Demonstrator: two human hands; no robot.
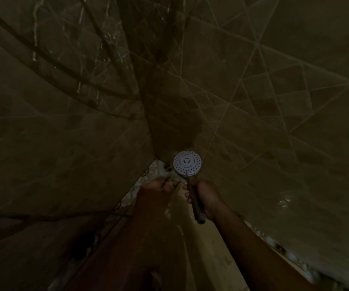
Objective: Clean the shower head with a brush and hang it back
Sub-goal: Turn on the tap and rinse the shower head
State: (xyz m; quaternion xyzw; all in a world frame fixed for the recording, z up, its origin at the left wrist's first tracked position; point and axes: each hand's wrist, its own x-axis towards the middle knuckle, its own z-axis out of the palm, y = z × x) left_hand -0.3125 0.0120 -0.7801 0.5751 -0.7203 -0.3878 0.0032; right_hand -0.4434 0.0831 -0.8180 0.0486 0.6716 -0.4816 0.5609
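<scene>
In a dim shower corner, two tiled walls fill most of the view: the left wall (54, 143) spreads toward 9 o'clock and the right wall (284, 101) toward 3 o'clock. They meet in a dark seam that runs from 12 o'clock down to just below the centre. Pale crossing grout lines mark both walls. Dark curved bands sweep over the left wall near 11 o'clock; whether they are hoses or shadows cannot be told.

The floor (200, 238) opens as a narrow wedge toward 6 o'clock, wet and glossy, with a patterned border (154, 171) where it meets the walls.

Two bare forearms reach in, one from 7 o'clock and one from 5 o'clock. The right hand (205, 198) has its fingers (187, 194) wrapped round the chrome handle of the shower head (187, 162). The head is held upright just below the centre, in front of the right wall, with its round white spray face toward the camera and the handle's end sticking out below the fist.

The left hand (161, 185) is low in the corner, just beside the shower head at its 8 o'clock. It is too dark to tell whether its fingers grip anything.
</scene>
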